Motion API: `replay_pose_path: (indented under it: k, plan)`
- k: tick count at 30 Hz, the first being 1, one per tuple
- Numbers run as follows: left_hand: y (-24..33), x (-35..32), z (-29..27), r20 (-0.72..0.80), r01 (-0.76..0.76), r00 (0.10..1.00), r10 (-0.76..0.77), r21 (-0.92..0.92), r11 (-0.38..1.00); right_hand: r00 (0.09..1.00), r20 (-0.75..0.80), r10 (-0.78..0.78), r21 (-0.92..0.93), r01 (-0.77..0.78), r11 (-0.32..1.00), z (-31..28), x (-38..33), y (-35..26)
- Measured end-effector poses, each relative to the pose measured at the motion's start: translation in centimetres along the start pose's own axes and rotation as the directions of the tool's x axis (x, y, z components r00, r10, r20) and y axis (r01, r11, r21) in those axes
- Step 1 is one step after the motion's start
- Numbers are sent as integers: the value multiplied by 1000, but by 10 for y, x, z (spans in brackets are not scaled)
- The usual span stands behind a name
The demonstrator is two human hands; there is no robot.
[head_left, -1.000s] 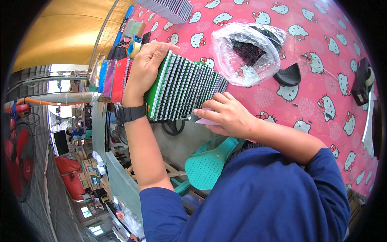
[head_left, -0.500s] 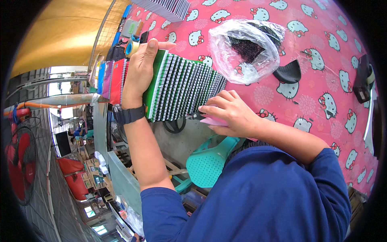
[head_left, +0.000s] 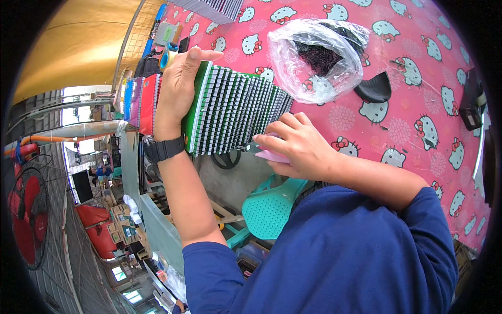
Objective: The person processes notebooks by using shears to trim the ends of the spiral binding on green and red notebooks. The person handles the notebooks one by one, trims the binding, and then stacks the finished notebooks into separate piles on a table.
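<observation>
Left hand (head_left: 178, 94), black watch on wrist, is clamped over the end of 1 long green stack (head_left: 235, 112) of thin cards, black-and-white edges fanned out; too many to count. Grip: thumb on top, fingers wrapped round the green end, pressed tight. Stack lies on its side at the desk (head_left: 418, 141) edge, between both hands.

Right hand (head_left: 295, 146) sits at the stack's other end, fingers curled, pinching 1 small pink tool (head_left: 269, 155); its tip touches the stack's lower corner.

Behind the left hand: more stacks standing in a row (head_left: 138, 99), 1 red, 1 pink, 1 blue visible, rest hidden.

Desk cover is pink with white cartoon cats. On it: 1 clear plastic bag (head_left: 319, 57) with dark small parts inside, just beside the green stack; 1 black curved piece (head_left: 374, 89) next to the bag; 1 grey stack (head_left: 214, 8) at the top edge.

Below the desk: 1 teal plastic chair (head_left: 269, 209). 1 red fan (head_left: 29, 220) far left.
</observation>
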State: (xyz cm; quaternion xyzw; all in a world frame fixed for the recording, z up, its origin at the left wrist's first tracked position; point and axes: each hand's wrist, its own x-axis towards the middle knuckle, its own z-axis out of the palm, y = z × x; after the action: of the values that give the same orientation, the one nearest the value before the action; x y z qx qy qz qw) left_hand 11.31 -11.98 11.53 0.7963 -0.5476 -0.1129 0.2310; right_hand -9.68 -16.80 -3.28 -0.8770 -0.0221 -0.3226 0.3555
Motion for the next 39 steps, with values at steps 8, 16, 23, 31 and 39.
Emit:
replay_pose_path:
  k: [8,16,23,31,39]
  plan:
    - [1,-1,0,1,-51,999,51,39,998,796,529,295,547,-585,598,-2,14,14]
    - [0,-1,-1,-2,8,1000,-8,36,999,994,85,65,87,-73,994,-3,-7,8]
    - [0,0,0,6,41,999,-41,4,999,1000,5,-31,1,31,1000,3,-3,8]
    - [0,0,1,1,4,1000,-4,24,1000,554,805,212,541,-832,119,5,11,32]
    - [1,1,0,-18,-5,1000,7,68,998,975,214,62,143,-94,985,-11,-3,27]
